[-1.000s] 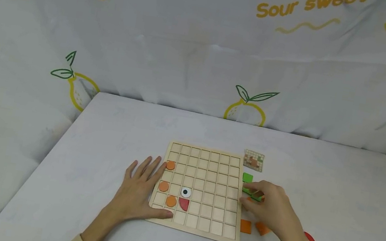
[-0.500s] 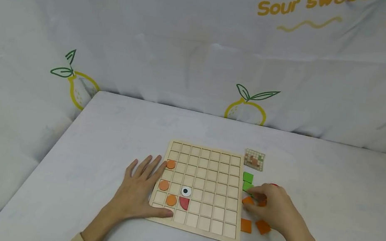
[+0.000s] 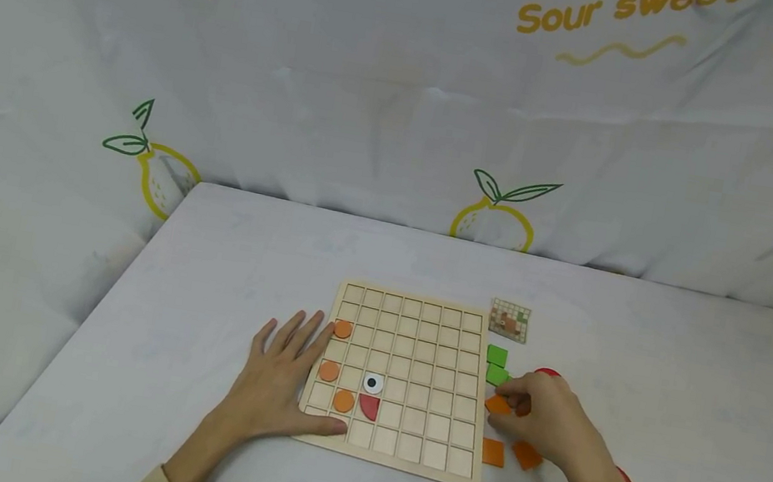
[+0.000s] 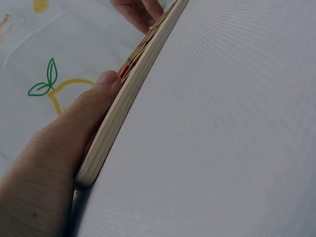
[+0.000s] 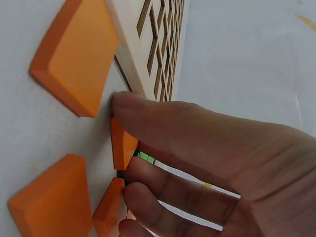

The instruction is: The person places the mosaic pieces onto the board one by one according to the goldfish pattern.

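Observation:
My left hand (image 3: 279, 388) rests spread on the left side of the wooden grid board (image 3: 407, 468), its thumb along the front edge; the left wrist view shows the thumb (image 4: 84, 111) over the rim. On the board sit several orange discs (image 3: 343, 401), a white eye disc (image 3: 373, 383) and a red quarter-circle (image 3: 368, 407). Right of the board, my right hand (image 3: 551, 419) has thumb and fingers around an orange square tile (image 3: 498, 404) low at the table. In the right wrist view, the thumb lies against that tile (image 5: 122, 143).
Two green tiles (image 3: 496, 365) lie by the board's right edge, below a small pattern card (image 3: 509, 320). More orange tiles (image 3: 493, 452) lie nearer the front. Red pieces (image 3: 627, 481) show beside my right arm. A lemon-print cloth (image 3: 378, 105) hangs behind the table.
My right hand has shifted slightly down and right, from a green tile to the orange tile. The green tile now lies flat below the other green one. My left hand stays put.

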The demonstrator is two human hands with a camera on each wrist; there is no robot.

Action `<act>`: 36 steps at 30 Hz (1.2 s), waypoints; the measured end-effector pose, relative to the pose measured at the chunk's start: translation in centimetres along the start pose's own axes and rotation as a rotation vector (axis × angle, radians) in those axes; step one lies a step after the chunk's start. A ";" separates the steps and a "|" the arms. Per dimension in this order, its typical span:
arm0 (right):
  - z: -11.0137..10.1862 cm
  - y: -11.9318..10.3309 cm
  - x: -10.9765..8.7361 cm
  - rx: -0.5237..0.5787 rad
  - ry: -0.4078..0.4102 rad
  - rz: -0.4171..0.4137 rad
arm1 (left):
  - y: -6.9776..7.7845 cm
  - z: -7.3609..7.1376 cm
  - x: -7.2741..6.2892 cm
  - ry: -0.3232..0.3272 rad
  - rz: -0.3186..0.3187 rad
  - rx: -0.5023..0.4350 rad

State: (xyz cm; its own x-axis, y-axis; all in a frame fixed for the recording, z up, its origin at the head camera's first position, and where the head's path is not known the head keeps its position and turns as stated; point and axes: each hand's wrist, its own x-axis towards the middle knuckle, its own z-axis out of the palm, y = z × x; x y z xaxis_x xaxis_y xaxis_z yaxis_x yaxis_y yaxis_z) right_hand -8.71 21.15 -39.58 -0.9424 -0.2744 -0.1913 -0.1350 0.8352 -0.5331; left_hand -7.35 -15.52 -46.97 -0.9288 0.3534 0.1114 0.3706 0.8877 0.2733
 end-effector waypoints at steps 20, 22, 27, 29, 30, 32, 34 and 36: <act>0.0 0.3 0.1 0.005 -0.012 -0.019 | 0.0 0.2 0.0 0.025 0.019 0.013; 0.1 0.3 0.1 0.006 -0.011 -0.024 | 0.0 0.3 0.0 0.034 0.026 0.010; 0.0 0.2 0.1 0.001 0.007 -0.039 | -0.1 0.4 0.0 0.044 0.035 0.007; -0.1 0.2 0.1 0.003 0.014 -0.047 | -0.1 0.4 0.0 0.042 0.032 0.004; -0.1 0.2 0.1 0.006 0.019 -0.049 | -0.1 0.3 0.0 0.040 0.030 0.001; -0.2 0.1 0.1 0.011 0.029 -0.042 | -0.1 0.2 0.0 0.036 0.027 0.001; -0.3 0.0 0.1 0.023 0.041 -0.038 | 0.0 0.1 0.0 0.031 0.023 -0.001; -0.2 -0.2 0.2 0.039 0.053 -0.049 | 0.0 0.0 -0.1 0.028 0.020 0.002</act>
State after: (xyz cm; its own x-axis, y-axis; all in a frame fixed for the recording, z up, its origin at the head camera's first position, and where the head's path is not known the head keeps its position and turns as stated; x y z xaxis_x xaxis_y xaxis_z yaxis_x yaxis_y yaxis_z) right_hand -8.96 21.06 -39.33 -0.9501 -0.2876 -0.1208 -0.1700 0.8021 -0.5725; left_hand -7.28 -15.54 -46.95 -0.9206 0.3630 0.1439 0.3894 0.8810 0.2686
